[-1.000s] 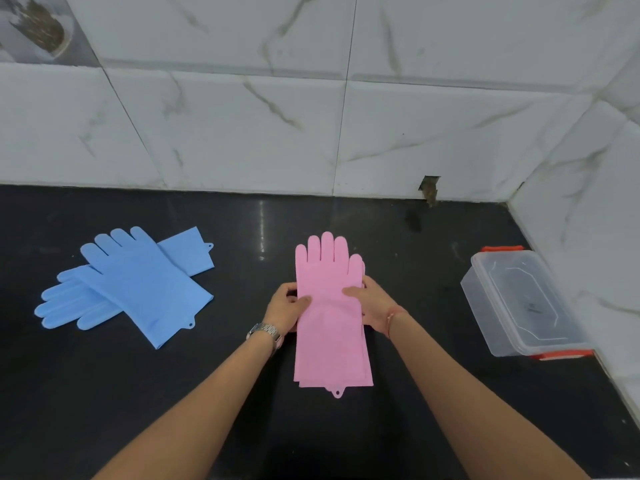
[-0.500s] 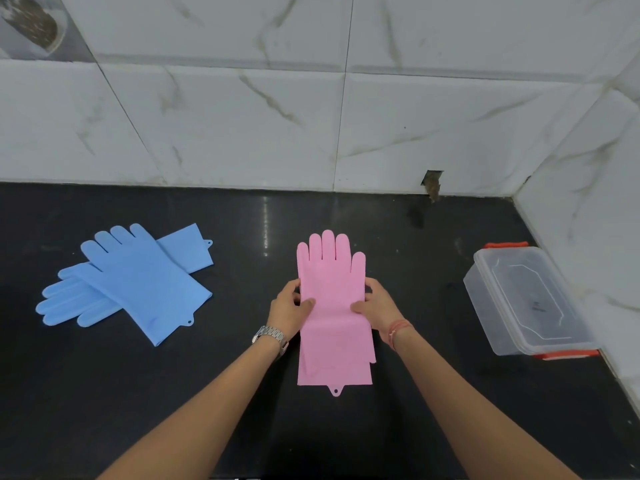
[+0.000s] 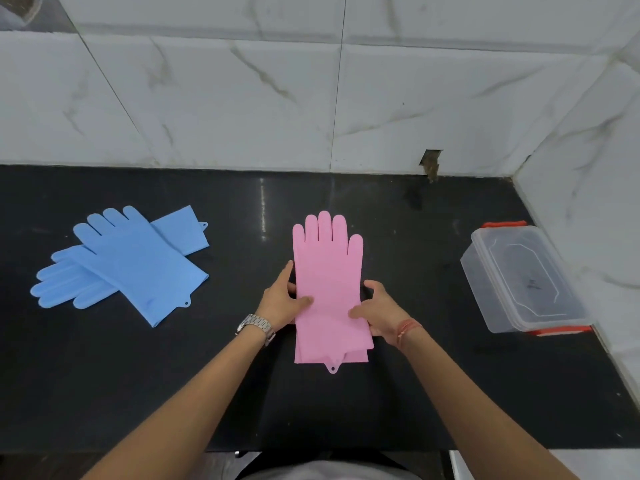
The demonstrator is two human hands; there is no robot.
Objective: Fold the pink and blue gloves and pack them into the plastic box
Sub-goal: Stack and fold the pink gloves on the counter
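The pink gloves [image 3: 329, 271] lie stacked flat at the middle of the black counter, fingers pointing to the wall. My left hand [image 3: 282, 303] grips their left edge, thumb on top. My right hand [image 3: 377, 311] grips the right edge the same way. Two blue gloves [image 3: 138, 265] lie crossed on the left of the counter, untouched. The clear plastic box [image 3: 519, 278] with red clips stands at the right, its lid on.
The black counter [image 3: 415, 393] ends at a white marble wall behind and another on the right, close to the box. The counter's front edge runs just below my forearms. A small hole [image 3: 430, 161] marks the back wall.
Both hands slid a little down the pink gloves toward the cuffs, still holding the edges. The lower glove's cuff now shows slightly offset at the right.
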